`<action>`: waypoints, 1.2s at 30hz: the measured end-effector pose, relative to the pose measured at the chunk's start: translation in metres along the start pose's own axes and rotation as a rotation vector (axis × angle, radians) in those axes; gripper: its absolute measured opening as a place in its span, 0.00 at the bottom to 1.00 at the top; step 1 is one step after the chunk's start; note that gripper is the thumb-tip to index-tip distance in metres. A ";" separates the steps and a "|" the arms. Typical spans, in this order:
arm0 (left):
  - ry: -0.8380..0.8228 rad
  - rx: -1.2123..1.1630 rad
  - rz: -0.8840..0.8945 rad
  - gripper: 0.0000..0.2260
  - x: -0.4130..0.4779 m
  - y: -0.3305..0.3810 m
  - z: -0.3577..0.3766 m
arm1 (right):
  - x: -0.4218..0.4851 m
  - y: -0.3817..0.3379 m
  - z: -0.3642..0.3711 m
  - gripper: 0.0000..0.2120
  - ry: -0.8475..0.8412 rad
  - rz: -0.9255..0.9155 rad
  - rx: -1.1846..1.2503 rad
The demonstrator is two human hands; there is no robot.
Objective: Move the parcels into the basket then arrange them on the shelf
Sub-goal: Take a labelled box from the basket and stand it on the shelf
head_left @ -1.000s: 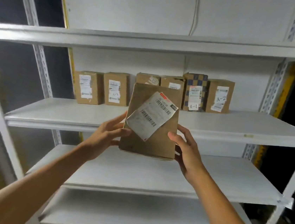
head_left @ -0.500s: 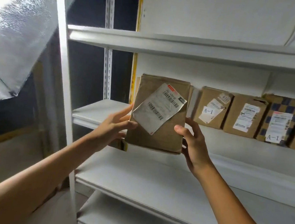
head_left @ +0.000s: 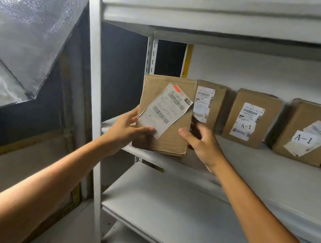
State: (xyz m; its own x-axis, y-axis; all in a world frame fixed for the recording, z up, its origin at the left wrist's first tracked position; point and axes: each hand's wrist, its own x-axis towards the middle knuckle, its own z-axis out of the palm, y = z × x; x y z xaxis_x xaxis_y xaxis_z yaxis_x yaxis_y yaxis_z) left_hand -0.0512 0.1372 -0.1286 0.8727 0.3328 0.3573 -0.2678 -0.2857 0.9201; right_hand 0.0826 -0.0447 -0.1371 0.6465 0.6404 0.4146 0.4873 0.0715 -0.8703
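Observation:
I hold a flat brown cardboard parcel point(head_left: 171, 138) upright between both hands, its white shipping label tilted across the front. Its bottom edge sits at the left front of the middle shelf board point(head_left: 259, 172). My left hand point(head_left: 126, 129) grips the parcel's left side, thumb on the label's lower corner. On the right side, my right hand point(head_left: 201, 144) grips it, thumb in front and fingers behind. Three other brown parcels lean on the back wall: one point(head_left: 215, 105) just behind mine, one marked A-1 point(head_left: 252, 117), another A-1 point(head_left: 310, 134) further right. No basket is in view.
The white metal rack has a shelf above point(head_left: 227, 21) and a lower shelf point(head_left: 175, 209). A white upright post point(head_left: 92, 93) stands at the left. A silvery foil sheet point(head_left: 27, 22) hangs at the upper left, past the rack.
The view has swung left along the rack. The parcel in both hands has moved from mid-air in front of the shelves onto the left end of the middle shelf.

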 end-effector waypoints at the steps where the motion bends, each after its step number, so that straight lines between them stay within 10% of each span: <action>1: 0.016 0.008 -0.001 0.28 0.013 -0.009 -0.007 | 0.017 0.012 0.002 0.16 -0.008 -0.003 -0.047; 12: 0.133 0.225 -0.018 0.26 0.145 -0.095 -0.055 | 0.144 0.086 0.035 0.32 0.087 0.011 -0.219; 23: 0.169 0.136 -0.046 0.26 0.238 -0.136 -0.055 | 0.206 0.123 0.077 0.13 0.552 0.191 -0.546; 36: 0.133 0.203 -0.127 0.25 0.248 -0.141 -0.060 | 0.212 0.126 0.094 0.08 0.608 0.312 -0.337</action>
State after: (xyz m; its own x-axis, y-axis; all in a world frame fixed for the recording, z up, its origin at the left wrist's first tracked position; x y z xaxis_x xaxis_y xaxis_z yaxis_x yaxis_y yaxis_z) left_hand 0.1782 0.3141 -0.1606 0.8291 0.4891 0.2709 -0.0603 -0.4035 0.9130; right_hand 0.2260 0.1724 -0.1838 0.9456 0.0514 0.3212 0.3188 -0.3430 -0.8836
